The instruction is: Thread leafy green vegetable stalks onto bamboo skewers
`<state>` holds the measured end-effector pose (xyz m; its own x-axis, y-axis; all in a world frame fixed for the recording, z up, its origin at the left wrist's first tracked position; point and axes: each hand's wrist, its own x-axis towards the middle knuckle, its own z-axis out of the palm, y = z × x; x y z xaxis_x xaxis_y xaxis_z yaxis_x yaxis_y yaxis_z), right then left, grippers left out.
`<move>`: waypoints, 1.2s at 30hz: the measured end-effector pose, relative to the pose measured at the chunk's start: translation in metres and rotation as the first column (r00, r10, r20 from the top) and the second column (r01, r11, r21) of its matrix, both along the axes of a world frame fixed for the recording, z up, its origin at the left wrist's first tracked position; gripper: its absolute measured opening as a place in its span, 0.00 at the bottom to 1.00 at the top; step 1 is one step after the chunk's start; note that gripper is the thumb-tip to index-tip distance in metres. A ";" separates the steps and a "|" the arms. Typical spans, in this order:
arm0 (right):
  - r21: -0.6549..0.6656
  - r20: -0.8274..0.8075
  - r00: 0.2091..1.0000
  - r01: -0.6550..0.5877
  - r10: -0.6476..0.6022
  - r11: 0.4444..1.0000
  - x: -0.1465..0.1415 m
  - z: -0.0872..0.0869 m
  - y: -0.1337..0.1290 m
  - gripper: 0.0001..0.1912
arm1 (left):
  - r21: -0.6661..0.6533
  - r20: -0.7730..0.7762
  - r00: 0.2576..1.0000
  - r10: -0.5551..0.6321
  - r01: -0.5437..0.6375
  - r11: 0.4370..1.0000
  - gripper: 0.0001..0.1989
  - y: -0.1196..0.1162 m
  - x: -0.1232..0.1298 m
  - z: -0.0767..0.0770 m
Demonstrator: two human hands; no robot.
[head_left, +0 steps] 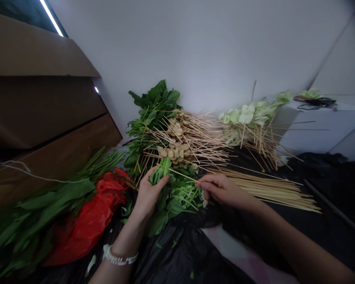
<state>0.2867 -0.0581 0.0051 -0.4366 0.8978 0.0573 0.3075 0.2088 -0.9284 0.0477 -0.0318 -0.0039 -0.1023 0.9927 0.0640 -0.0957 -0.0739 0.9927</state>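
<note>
Near the middle of the view, the left hand [150, 193] pinches a bundle of greens [165, 167] between thumb and fingers. Toward four o'clock from the bundle, the right hand [225, 191] presses its fingers together on a thin stick [183, 174] whose far end meets the stems; whether it has pierced them cannot be told. That end lies close to the left thumb, so a slip on smooth stems could prick it. Held well back from the stems, the stick might bow or snap under a hard push, and the stems could split. At one o'clock, pale slices [177, 152] on crowded sticks sit just beside the bundle, easily knocked by a wrist.
</note>
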 end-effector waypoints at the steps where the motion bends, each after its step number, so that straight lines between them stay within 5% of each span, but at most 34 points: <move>1: -0.078 -0.028 0.999 -0.044 0.042 0.996 0.005 0.004 0.002 0.15 | 0.012 0.016 0.999 0.042 -0.042 0.999 0.28 0.002 -0.002 0.000; 4: -0.189 -0.058 0.992 -0.118 0.109 0.975 0.018 0.018 0.006 0.16 | 0.012 0.029 0.995 0.095 -0.095 0.995 0.33 0.003 -0.004 0.002; 8: -0.188 -0.080 0.993 -0.096 0.082 0.977 0.033 0.040 0.009 0.15 | 0.041 0.018 0.999 0.027 -0.028 0.999 0.37 0.001 0.000 0.000; 13: -0.001 -0.255 0.955 0.156 -0.151 0.988 0.048 0.074 0.016 0.14 | 0.070 -0.014 0.988 -0.156 0.157 0.985 0.40 0.002 0.008 -0.013; 18: 0.317 -0.504 0.809 0.500 -0.303 0.806 0.030 0.111 0.048 0.08 | 0.119 -0.181 0.970 -0.162 0.186 0.975 0.33 -0.001 0.013 -0.020; 26: 0.674 -0.325 0.795 0.575 -0.512 0.464 -0.032 0.122 0.154 0.12 | 0.249 -0.492 0.869 -0.047 0.192 0.949 0.27 -0.009 0.012 -0.017; 29: 0.765 -0.108 0.787 0.456 -0.607 0.455 -0.055 0.119 0.187 0.16 | 0.256 -0.542 0.840 -0.026 0.194 0.947 0.27 -0.008 0.010 -0.017; 32: 0.809 0.178 0.722 0.280 -0.669 0.517 -0.073 0.114 0.209 0.19 | 0.249 -0.569 0.822 -0.020 0.195 0.949 0.28 -0.006 0.008 -0.016; 36: 0.790 0.350 0.685 0.150 -0.639 0.594 -0.084 0.108 0.224 0.17 | 0.244 -0.572 0.820 -0.013 0.185 0.952 0.28 -0.005 0.007 -0.016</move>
<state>0.2029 0.1657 0.1127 -0.2051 0.7841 0.5857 0.9037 0.3815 -0.1943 0.0550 -0.0367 -0.0196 0.1340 0.9267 0.3510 0.4449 -0.3728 0.8143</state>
